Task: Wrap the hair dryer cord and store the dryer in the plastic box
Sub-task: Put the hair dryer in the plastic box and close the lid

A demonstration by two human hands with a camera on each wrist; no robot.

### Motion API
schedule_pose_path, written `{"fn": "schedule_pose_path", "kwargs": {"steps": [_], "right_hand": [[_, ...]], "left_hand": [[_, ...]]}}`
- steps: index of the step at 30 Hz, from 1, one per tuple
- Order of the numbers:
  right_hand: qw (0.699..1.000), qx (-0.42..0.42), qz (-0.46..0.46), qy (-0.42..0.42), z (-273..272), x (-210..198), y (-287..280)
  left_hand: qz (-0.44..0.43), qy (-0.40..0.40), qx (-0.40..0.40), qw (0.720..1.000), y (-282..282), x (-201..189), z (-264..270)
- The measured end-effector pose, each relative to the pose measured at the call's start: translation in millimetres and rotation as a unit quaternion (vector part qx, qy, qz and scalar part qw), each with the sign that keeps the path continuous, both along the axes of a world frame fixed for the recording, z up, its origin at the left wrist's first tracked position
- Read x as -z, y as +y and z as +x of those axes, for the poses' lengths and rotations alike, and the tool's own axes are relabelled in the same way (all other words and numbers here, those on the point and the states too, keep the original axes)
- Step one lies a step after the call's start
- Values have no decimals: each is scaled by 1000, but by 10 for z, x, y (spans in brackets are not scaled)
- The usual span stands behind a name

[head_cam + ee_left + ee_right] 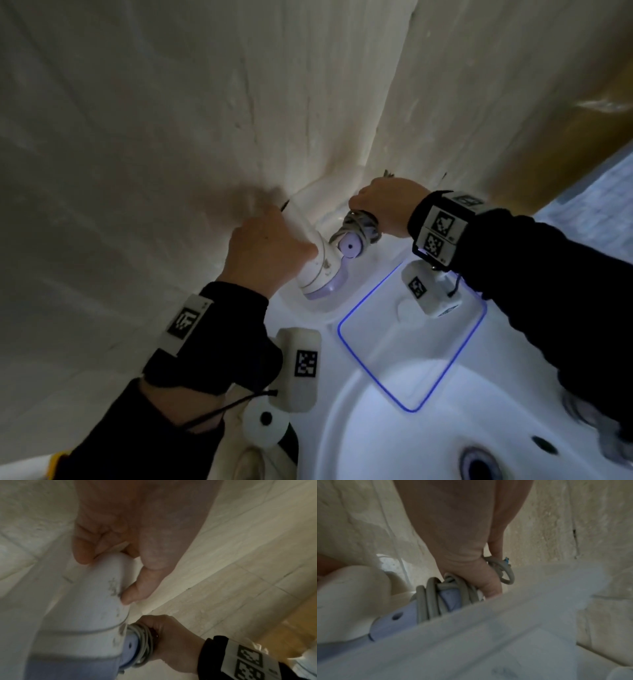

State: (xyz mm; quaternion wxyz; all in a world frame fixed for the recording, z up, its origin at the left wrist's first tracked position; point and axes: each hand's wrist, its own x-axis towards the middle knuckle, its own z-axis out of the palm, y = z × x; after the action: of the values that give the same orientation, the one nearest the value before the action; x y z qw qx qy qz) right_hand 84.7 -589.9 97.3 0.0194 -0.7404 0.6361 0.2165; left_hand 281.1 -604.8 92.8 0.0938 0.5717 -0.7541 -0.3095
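The hair dryer (pixel 317 270) is white with lilac trim and is held over the back of a white basin. My left hand (pixel 263 253) grips its barrel, thumb and fingers curled round the white body (pixel 89 608). My right hand (pixel 383 202) grips the lilac handle, where the grey cord (pixel 359 226) is wound in several turns (pixel 433 599). A loose loop of cord sticks out past my right fingers (pixel 494 547). The clear plastic box (pixel 368 367), with a blue rim, lies just below and right of the dryer; its cloudy wall (pixel 505 628) fills the right wrist view's foreground.
A white sink basin (pixel 394 445) with a dark drain (pixel 479 466) lies at the bottom right. Beige tiled walls (pixel 171 137) meet in a corner close behind the hands. A yellowish wooden surface (pixel 582 137) stands at the upper right.
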Motion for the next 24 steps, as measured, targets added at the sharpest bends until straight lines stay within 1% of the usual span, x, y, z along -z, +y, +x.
{"fn": "schedule_pose_path", "kwargs": {"steps": [2,5,10,16,20,24], "right_hand": [[1000,-11,14,21,26,2,0],[999,-26,28,34,105,66,-2],[998,-14,56,-3,197,280,18],[995,16,99,-18,236,324,-8],[992,65,90,-61,199,238,79],[982,137,17,-131,124,5,281]], "left_hand": [[-4,-43,25,999,-12,-26,-14],[2,-74,53,996,-50,24,-24],[-12,-82,64,995,-93,106,-29],[-17,-69,69,995,-106,128,-12],[-3,-52,71,996,-123,97,27],[-2,-19,73,997,-96,12,12]]}}
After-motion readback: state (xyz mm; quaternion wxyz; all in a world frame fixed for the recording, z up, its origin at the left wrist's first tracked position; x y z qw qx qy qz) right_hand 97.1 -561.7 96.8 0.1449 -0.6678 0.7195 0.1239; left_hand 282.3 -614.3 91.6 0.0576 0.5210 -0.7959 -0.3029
